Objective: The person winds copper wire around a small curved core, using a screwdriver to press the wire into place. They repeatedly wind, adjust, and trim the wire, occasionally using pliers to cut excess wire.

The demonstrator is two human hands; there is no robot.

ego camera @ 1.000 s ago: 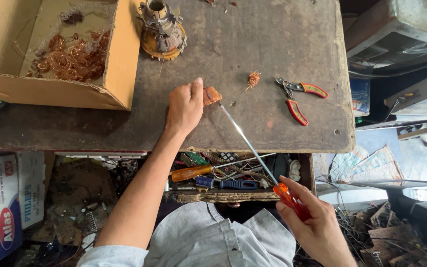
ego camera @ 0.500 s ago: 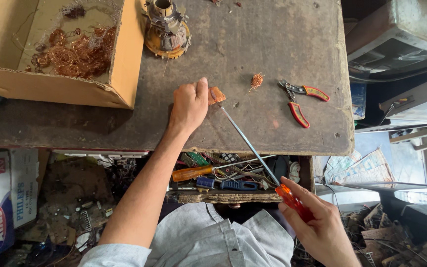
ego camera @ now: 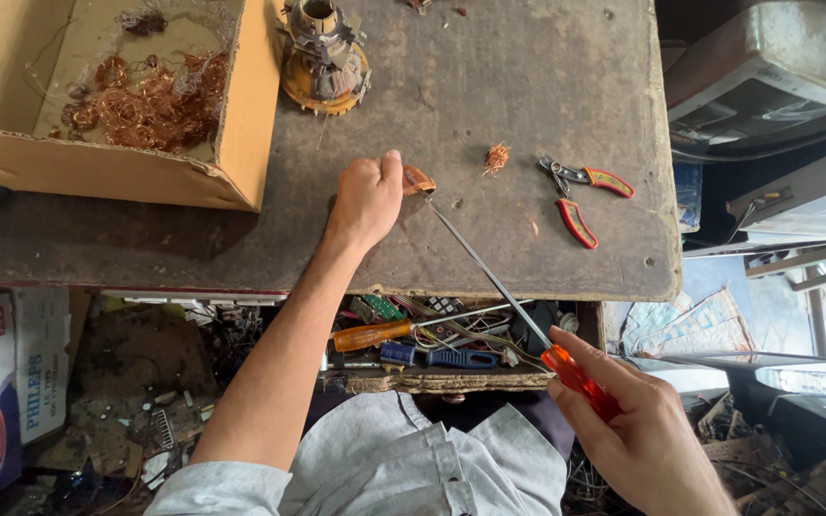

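A person's left hand [ego camera: 367, 196], fingers curled tight, pins a small copper-wound piece [ego camera: 419, 180] to the worn desk [ego camera: 489, 86], seemingly to steady it against the tip of a long screwdriver [ego camera: 489, 277]. The right hand [ego camera: 638, 435], off the desk's near edge at five o'clock, grips the tool's orange handle, so the shaft slants up to the piece at a low angle. At two o'clock from the piece lie a copper wire tuft [ego camera: 496, 158] and red-handled pliers [ego camera: 580, 191] (jaws apart), near but clear of the shaft. A cardboard box [ego camera: 241, 124] of copper wire sits at ten o'clock, a stripped motor core [ego camera: 322, 53] at eleven.
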